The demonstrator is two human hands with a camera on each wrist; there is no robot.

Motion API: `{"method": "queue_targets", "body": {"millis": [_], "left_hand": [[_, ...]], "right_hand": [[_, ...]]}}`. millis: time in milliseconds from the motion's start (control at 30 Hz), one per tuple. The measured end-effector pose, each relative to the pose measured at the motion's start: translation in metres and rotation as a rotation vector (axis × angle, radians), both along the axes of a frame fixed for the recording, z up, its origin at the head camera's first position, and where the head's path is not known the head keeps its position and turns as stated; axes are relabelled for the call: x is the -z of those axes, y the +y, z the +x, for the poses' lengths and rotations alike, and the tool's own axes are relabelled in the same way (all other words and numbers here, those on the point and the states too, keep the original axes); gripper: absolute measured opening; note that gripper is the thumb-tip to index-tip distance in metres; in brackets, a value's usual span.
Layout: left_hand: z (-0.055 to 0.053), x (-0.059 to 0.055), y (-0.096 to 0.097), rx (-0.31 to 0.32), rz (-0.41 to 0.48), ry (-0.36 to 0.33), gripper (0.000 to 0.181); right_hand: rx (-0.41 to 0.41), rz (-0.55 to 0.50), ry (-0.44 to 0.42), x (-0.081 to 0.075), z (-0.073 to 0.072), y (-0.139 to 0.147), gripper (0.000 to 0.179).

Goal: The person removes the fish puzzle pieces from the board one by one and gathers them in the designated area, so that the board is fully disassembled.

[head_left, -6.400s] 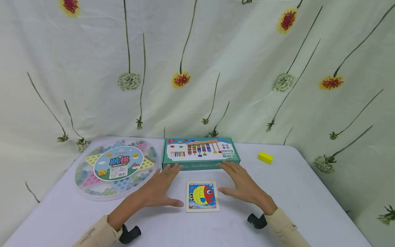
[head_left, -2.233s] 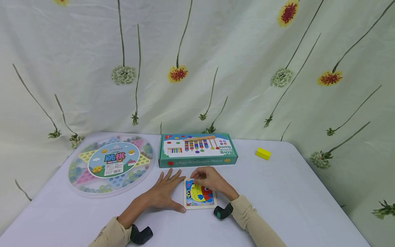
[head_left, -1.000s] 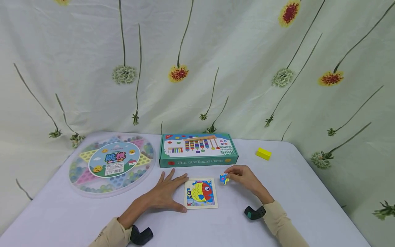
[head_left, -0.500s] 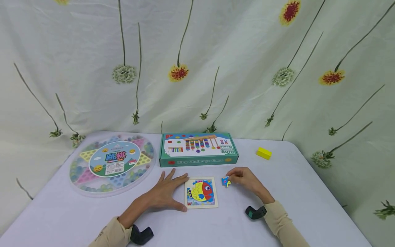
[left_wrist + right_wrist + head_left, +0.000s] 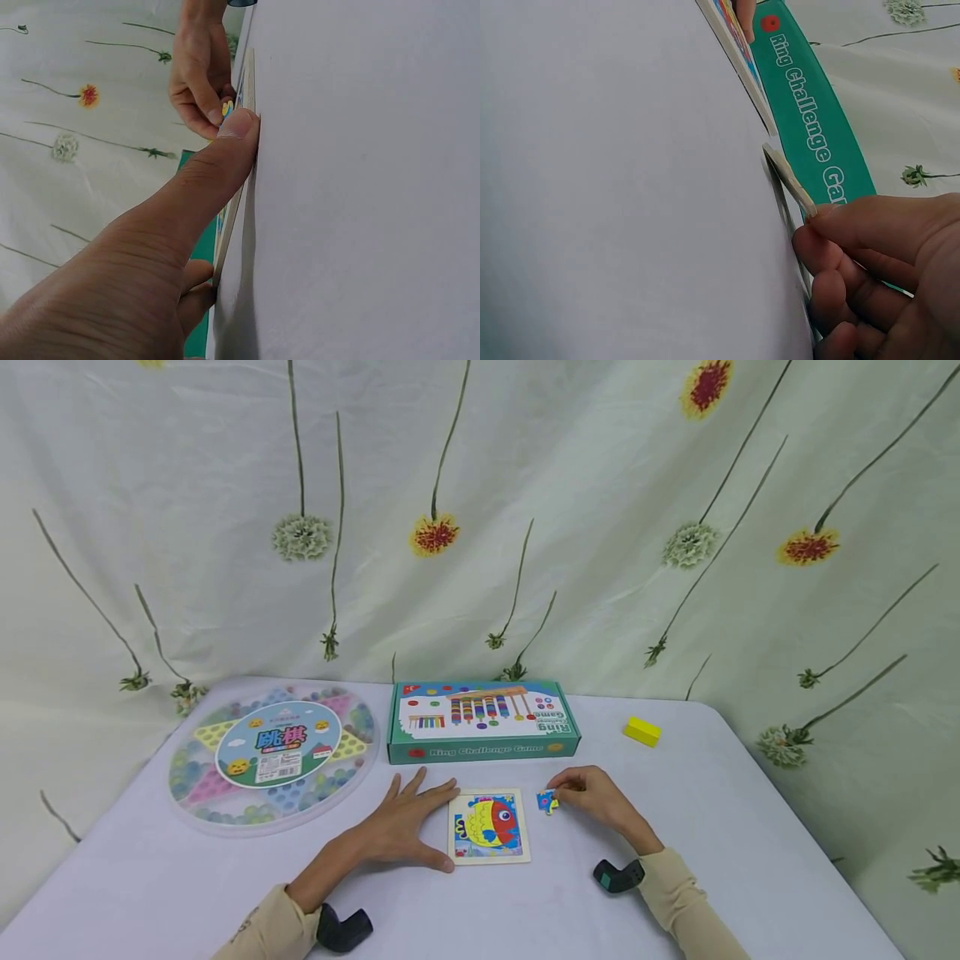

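Fish puzzle board (image 5: 489, 827) lies flat on the white table (image 5: 480, 918), and clock directions here run from its middle, with twelve pointing away from the person. At twelve o'clock, just beyond it, is the green Ring Challenge Game box (image 5: 483, 723), its lettered side facing the person. A round, clear-topped game set (image 5: 277, 745), full of pale marbles around an oval label, sits at ten o'clock. At two o'clock, well apart, is a small yellow block (image 5: 642, 732). Behind the table hangs a pale cloth (image 5: 585, 485) printed with flowers. Black devices are worn at both wrists, below beige sleeves.

The left hand (image 5: 401, 827) is at nine o'clock, between the round set and the board; its fingers are spread apart, with the thumb at the board's seven o'clock corner and the forefinger at its eleven o'clock corner. Between two and three o'clock, near the board but apart from it, the right hand (image 5: 596, 797) pinches a blue-and-yellow puzzle piece (image 5: 547, 802) between thumb and forefinger. From that hand, the piece points toward nine o'clock; the right wrist view shows it edge-on and tilted, a dark shadow beside it.
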State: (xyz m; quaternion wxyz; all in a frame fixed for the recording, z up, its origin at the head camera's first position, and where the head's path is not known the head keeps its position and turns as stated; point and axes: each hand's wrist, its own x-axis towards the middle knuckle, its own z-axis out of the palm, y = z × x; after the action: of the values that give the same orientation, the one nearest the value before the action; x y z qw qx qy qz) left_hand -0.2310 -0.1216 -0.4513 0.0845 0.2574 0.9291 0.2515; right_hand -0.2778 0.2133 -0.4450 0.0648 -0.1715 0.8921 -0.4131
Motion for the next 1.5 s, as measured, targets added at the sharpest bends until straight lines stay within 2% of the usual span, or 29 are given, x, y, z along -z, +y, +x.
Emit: {"method": "queue_targets", "body": {"millis": [667,1033,1167,1500], "left_hand": [[-0.001,0.005,-0.003,-0.007,-0.007,-0.003,0.102],[0.0,0.004,-0.004,0.007,-0.004,0.017,0.103],[-0.001,0.003,-0.003,0.011,-0.008,0.016,0.102],[-0.002,0.001,-0.001,0.006,-0.028,0.018,0.103]], "right_hand": [[0.03,0.01,-0.028,-0.001,0.0,-0.005,0.013],[0.009,-0.004,0.04,-0.001,0.0,-0.01,0.014],[-0.047,-0.025,0.077,-0.005,0.0,-0.02,0.017],[-0.268,-0.043,0.08,-0.01,0.0,-0.06,0.027]]}}
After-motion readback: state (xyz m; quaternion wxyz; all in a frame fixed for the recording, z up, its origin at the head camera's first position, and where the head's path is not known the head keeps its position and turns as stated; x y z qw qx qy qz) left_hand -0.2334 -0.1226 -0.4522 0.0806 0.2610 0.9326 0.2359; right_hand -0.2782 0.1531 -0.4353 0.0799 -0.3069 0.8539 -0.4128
